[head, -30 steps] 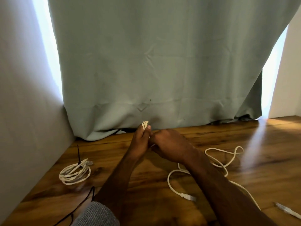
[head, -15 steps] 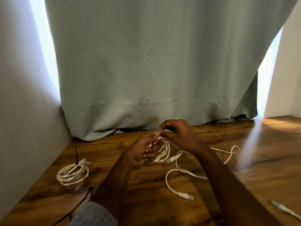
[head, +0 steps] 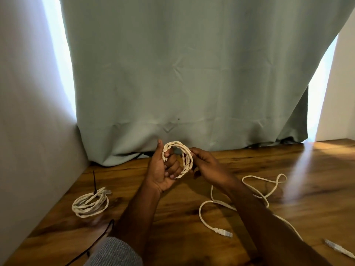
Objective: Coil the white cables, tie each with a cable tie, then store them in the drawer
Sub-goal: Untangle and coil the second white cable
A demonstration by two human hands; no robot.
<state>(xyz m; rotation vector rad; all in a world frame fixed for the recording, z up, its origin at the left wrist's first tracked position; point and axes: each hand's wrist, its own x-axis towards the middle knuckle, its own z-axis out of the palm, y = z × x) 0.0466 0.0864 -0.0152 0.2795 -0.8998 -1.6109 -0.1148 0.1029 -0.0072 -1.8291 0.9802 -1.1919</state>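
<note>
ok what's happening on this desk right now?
A person is winding white cables by hand. The left hand and right hand hold a small coil up above the wooden desk, each gripping one side of the ring; no tie shows on it. One finished coil lies at the left with a black cable tie sticking up from it. A loose cable is spread out under the right arm. No drawer is in view.

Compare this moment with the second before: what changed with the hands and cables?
The left hand and right hand opened a pinched bunch of cable into a round coil, now held up between them. The tied coil at left and the loose cable on the table stayed put.
</note>
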